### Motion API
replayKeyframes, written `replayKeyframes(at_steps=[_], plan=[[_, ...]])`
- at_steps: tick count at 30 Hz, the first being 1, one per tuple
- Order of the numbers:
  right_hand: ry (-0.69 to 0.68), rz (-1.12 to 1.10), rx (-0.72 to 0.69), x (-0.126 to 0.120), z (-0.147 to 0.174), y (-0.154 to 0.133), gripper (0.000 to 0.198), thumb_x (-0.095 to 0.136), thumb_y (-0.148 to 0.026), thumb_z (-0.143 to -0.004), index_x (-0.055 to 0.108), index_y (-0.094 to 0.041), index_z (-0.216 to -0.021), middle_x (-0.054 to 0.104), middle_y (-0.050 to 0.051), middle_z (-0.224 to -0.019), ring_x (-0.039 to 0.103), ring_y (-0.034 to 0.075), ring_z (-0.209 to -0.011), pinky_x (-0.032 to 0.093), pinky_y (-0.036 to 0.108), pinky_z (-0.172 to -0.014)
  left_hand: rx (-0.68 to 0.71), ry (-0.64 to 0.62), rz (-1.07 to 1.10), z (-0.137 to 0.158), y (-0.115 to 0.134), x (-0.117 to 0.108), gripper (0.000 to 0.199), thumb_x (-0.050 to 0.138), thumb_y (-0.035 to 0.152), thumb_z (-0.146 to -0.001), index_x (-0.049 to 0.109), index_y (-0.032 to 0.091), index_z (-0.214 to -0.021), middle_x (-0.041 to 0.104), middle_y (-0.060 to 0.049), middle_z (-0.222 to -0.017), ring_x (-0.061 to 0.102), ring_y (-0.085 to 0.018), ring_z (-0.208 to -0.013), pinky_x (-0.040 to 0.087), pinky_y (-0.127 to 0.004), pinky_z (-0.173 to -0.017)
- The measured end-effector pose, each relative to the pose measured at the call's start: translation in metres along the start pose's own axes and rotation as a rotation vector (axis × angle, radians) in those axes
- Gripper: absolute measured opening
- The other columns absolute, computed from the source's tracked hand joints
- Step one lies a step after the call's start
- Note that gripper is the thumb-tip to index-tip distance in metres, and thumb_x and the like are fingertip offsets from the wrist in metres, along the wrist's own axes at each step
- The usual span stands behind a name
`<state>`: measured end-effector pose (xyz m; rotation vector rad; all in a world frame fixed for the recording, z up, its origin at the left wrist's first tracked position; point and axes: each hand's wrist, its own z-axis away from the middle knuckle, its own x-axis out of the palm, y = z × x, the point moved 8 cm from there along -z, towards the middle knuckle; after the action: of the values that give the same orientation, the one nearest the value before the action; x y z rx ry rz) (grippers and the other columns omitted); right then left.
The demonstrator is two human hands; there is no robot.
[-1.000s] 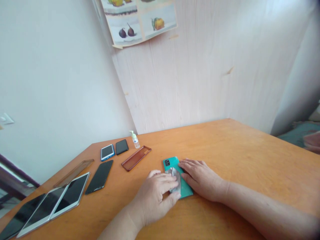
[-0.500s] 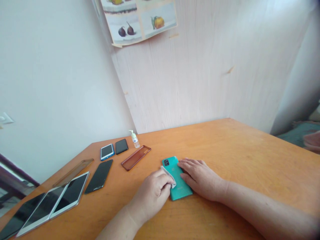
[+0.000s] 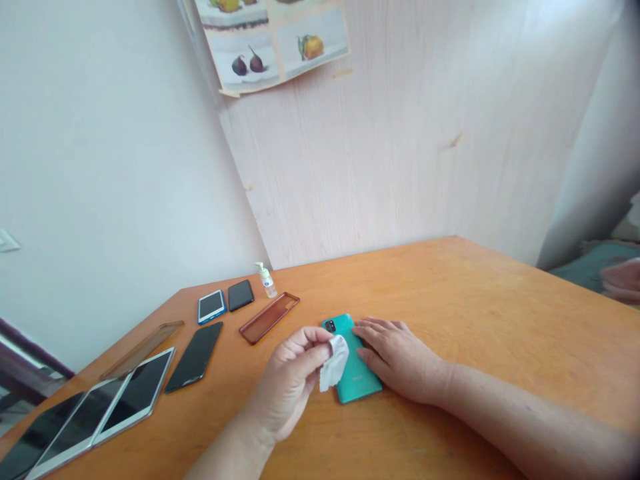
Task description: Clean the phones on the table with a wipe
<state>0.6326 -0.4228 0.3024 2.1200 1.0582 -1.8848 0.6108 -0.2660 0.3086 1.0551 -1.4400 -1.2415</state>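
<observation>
A teal smartphone [image 3: 356, 373] lies back side up on the table, its dark camera block at the upper left corner. My left hand [image 3: 295, 380] pinches a small pale grey cleaning cloth [image 3: 335, 363] between thumb and fingers. The cloth hangs raised in front of the phone's left side and hides part of it. My right hand [image 3: 400, 363] lies flat with its fingers stretched out, the fingertips resting on the phone's right edge.
On the wooden table [image 3: 450, 293], leftward, are a reddish clear phone case [image 3: 269, 319], a pump bottle [image 3: 267, 281], a blue-edged phone [image 3: 211, 307], a black phone [image 3: 241, 295], another dark phone [image 3: 195, 357], a brownish case [image 3: 143, 350] and white-framed devices [image 3: 135, 393].
My left hand has lifted the cloth off the phone's back and turned so the cloth hangs from the fingertips. My right hand stays on the phone's edge.
</observation>
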Motion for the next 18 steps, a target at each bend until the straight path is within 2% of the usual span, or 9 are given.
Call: replayKeyframes(at_steps=[2, 3, 7, 9, 13, 18], plan=[[-0.003, -0.002, -0.004, 0.0, 0.0, -0.001, 0.043, 0.043, -0.037, -0.098, 0.057, -0.019, -0.134, 0.059, 0.012, -0.139, 0.047, 0.029, -0.133, 0.033, 0.045, -0.109, 0.01, 0.029, 0.027, 0.0, 0.001, -0.005, 0.023, 0.069, 0.037, -0.082, 0.062, 0.019, -0.095, 0.067, -0.003, -0.088, 0.061, -0.015, -0.072, 0.048, -0.027, -0.066], [-0.003, -0.003, -0.003, 0.0, 0.0, -0.001, 0.042, 0.043, -0.037, -0.098, 0.057, -0.02, -0.134, 0.059, 0.012, -0.139, 0.047, 0.029, -0.133, 0.033, 0.045, -0.109, 0.03, 0.047, -0.046, -0.001, 0.001, -0.008, 0.021, 0.068, 0.036, -0.083, 0.063, 0.019, -0.094, 0.066, -0.003, -0.086, 0.06, -0.015, -0.071, 0.048, -0.027, -0.066], [-0.001, 0.004, 0.009, 0.0, 0.0, 0.001, 0.044, 0.043, -0.037, -0.098, 0.056, -0.02, -0.136, 0.057, 0.011, -0.141, 0.046, 0.029, -0.134, 0.032, 0.045, -0.11, 0.218, 0.047, -0.582, -0.001, 0.004, -0.002, 0.012, 0.059, 0.026, -0.089, 0.068, 0.019, -0.089, 0.064, -0.001, -0.083, 0.06, -0.016, -0.078, 0.048, -0.027, -0.073], [-0.004, 0.009, 0.007, 0.0, 0.0, 0.001, 0.044, 0.043, -0.037, -0.098, 0.056, -0.02, -0.137, 0.057, 0.011, -0.141, 0.046, 0.029, -0.134, 0.032, 0.045, -0.11, 0.307, -0.008, -0.753, 0.002, 0.005, 0.008, 0.016, 0.054, 0.021, -0.092, 0.07, 0.021, -0.093, 0.065, -0.002, -0.089, 0.061, -0.017, -0.086, 0.048, -0.028, -0.079], [-0.001, 0.009, 0.002, 0.0, 0.001, 0.0, 0.044, 0.042, -0.038, -0.099, 0.057, -0.02, -0.136, 0.057, 0.01, -0.141, 0.047, 0.029, -0.133, 0.033, 0.045, -0.109, 0.396, -0.157, -0.951, 0.011, 0.009, 0.028, 0.022, 0.052, 0.018, -0.094, 0.071, 0.025, -0.101, 0.067, -0.005, -0.102, 0.061, -0.02, -0.098, 0.048, -0.033, -0.09], [0.003, 0.009, 0.001, 0.0, 0.002, 0.001, 0.044, 0.042, -0.038, -0.099, 0.057, -0.02, -0.135, 0.056, 0.009, -0.142, 0.047, 0.029, -0.133, 0.033, 0.046, -0.11, 0.475, -0.237, -1.084, 0.021, 0.018, 0.038, 0.024, 0.056, 0.017, -0.091, 0.073, 0.026, -0.107, 0.071, -0.005, -0.108, 0.061, -0.022, -0.103, 0.048, -0.039, -0.096]])
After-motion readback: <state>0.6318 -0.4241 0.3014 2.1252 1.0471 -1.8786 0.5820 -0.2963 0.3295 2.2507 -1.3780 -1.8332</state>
